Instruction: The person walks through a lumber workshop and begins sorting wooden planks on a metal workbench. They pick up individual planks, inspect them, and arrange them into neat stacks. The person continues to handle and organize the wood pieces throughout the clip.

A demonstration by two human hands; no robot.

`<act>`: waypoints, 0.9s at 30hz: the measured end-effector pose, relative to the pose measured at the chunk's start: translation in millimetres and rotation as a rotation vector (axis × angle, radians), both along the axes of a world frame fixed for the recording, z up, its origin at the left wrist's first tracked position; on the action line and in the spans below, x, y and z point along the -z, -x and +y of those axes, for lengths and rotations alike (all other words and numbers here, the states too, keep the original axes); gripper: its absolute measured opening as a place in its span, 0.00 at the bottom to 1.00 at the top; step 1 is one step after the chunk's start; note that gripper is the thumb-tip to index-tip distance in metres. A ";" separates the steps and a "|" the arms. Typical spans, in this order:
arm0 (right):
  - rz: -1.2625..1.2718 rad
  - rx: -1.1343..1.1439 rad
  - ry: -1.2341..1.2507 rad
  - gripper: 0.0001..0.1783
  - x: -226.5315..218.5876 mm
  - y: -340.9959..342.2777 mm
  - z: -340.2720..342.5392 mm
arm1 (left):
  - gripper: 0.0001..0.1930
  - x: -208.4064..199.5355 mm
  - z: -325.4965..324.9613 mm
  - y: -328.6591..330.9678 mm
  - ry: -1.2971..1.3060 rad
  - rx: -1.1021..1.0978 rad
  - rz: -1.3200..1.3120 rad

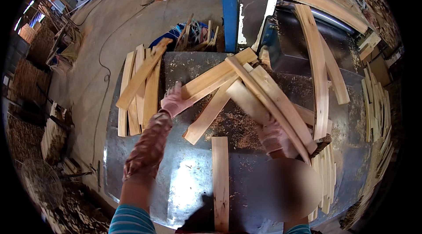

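1. Nearest us, a single board (220,181) lies lengthwise on the table (189,181), pale tan and straight-edged, with small dark marks along its face.
2. To its right we see a row of pale strips (325,177) lying side by side, narrow and yellowish.
3. Our right hand (272,135), in a pinkish glove, is blurred at the near end of a pale plank (249,100), itself smeared by blur; we cannot tell how far the fingers are closed or whether they grip it.
4. Our left hand (176,101), also gloved in pink, has its fingers spread and thumb apart, touching the near end of a honey-coloured board (215,78) that slants away to the right.
5. Between our hands, a shorter-looking piece (206,117) slants under the others, its near end cut square, beside reddish-brown shavings (239,126).
6. Left of our left hand, several boards (151,95) lie nearly parallel, with a darker, rough-ended one (145,73) across them.
7. Farther right, two long, slightly bowed boards (317,69) lean on the dark machine (292,43).
8. Beyond the table stands a blue column (229,12).
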State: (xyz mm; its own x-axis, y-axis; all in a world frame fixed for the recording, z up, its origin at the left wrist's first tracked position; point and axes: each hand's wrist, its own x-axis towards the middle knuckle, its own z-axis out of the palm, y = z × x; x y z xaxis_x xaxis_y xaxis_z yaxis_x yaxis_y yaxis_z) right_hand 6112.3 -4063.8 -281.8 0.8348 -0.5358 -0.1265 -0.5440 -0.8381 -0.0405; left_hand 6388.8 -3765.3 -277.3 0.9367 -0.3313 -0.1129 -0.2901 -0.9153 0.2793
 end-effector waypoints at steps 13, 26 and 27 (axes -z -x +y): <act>-0.320 -0.204 -0.605 0.36 -25.0 11.5 75.1 | 0.39 -20.7 27.0 141.9 0.733 -0.161 0.844; -0.342 0.443 -1.797 0.28 -42.3 85.5 203.6 | 0.25 -80.1 47.5 226.4 1.662 -0.429 1.447; -0.338 0.481 -1.845 0.26 -58.5 93.5 203.4 | 0.25 -84.8 47.1 232.8 1.643 -0.412 1.423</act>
